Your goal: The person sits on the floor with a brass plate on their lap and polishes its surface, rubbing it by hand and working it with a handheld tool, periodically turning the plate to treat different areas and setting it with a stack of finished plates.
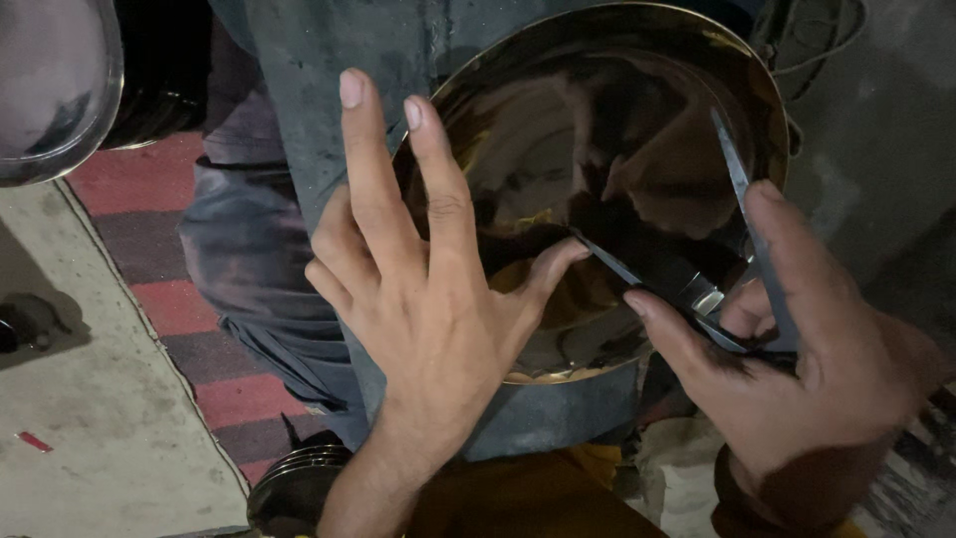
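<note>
A round, shiny metal plate (597, 130) leans across the person's lap, its mirror-like face turned up toward the camera and its lower edge resting on a grey cloth (299, 60) that covers the knees. The left hand (428, 299) lies flat against the plate's left rim, fingers spread wide and straight, thumb stretched across the polished face; it grips nothing and only presses on the metal. The right hand (797, 369) is closed around a metal divider (697, 289) with two thin pointed legs. The thumb and fingers pinch it near the hinge, one leg slanting left so that its tip meets the plate's face just beside the left thumb, the other leg rising toward the plate's upper right rim. A second plate (50, 90) shows at the top left corner. A red and dark striped mat (179, 299) lies on the concrete floor (80, 418) to the left.
</note>
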Available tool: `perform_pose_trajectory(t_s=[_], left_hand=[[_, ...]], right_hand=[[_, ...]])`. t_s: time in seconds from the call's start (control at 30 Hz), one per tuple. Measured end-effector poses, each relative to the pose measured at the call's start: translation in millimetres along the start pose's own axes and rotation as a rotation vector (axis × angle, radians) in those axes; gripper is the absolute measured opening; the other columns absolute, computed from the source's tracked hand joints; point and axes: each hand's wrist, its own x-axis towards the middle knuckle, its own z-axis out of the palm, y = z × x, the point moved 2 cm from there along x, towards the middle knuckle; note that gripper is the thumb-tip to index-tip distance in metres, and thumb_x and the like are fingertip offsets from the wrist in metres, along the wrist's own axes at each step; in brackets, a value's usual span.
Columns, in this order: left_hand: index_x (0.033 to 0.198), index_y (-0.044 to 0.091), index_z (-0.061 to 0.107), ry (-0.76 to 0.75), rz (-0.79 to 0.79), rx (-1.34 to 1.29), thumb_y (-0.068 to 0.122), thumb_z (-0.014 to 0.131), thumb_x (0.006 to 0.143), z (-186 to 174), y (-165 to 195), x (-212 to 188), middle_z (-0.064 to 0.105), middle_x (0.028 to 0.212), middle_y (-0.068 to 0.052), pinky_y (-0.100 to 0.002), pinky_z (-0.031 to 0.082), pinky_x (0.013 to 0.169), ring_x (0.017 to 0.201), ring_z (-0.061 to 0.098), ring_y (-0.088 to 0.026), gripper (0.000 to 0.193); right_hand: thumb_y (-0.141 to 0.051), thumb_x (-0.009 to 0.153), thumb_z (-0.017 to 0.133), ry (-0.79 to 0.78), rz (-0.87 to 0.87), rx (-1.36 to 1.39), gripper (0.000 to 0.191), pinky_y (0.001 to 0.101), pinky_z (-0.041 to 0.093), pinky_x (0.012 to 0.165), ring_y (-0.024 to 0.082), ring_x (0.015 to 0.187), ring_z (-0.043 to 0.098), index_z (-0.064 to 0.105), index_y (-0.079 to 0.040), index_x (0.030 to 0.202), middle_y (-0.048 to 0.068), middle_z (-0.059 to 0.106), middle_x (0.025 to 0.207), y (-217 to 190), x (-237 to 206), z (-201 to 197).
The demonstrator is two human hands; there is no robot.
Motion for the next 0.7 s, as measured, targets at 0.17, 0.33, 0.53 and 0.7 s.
perform_pose_trajectory(t_s=[0.17,0.33,0.53,0.7], left_hand=[[0.163,0.004,0.030,0.001,0.004,-0.008,0.072,0.085,0.074,1,-2,-3,0.026,0.167,-0.023,-0.044,0.038,0.095,0.124,0.047,-0.034,0.125],[0.162,0.005,0.031,-0.023,-0.013,-0.059,0.067,0.093,0.081,-10,0,4,0.031,0.167,-0.019,-0.046,0.040,0.100,0.126,0.049,-0.032,0.120],[0.141,0.007,0.059,0.072,0.158,-0.277,0.033,0.089,0.098,-31,-25,40,0.066,0.124,-0.009,-0.041,0.039,0.081,0.098,0.060,-0.025,0.058],[0.106,0.008,0.072,0.254,0.454,-0.390,0.019,0.075,0.102,-21,-63,69,0.070,0.093,-0.007,-0.041,0.042,0.075,0.084,0.065,-0.025,0.012]], right_hand=[[-0.018,0.076,0.092,-0.016,-0.010,0.013,0.083,0.0264,0.040,0.046,0.010,0.052,0.058,0.050,0.010,0.142,0.009,0.056,0.059,-1,0,-3],[-0.027,0.081,0.093,-0.016,0.059,-0.129,0.086,0.0288,0.048,0.055,0.013,0.062,0.061,0.053,0.001,0.152,0.009,0.059,0.073,-26,7,-5],[-0.046,0.073,0.093,-0.082,-0.216,-0.619,0.083,0.0310,0.043,0.043,0.016,0.055,0.051,0.066,-0.008,0.142,0.007,0.057,0.081,-48,28,-15],[-0.028,0.087,0.078,-0.066,-0.651,-0.999,0.053,0.0193,0.043,0.046,0.007,0.060,0.052,0.071,-0.025,0.140,-0.005,0.055,0.082,-75,68,-25]])
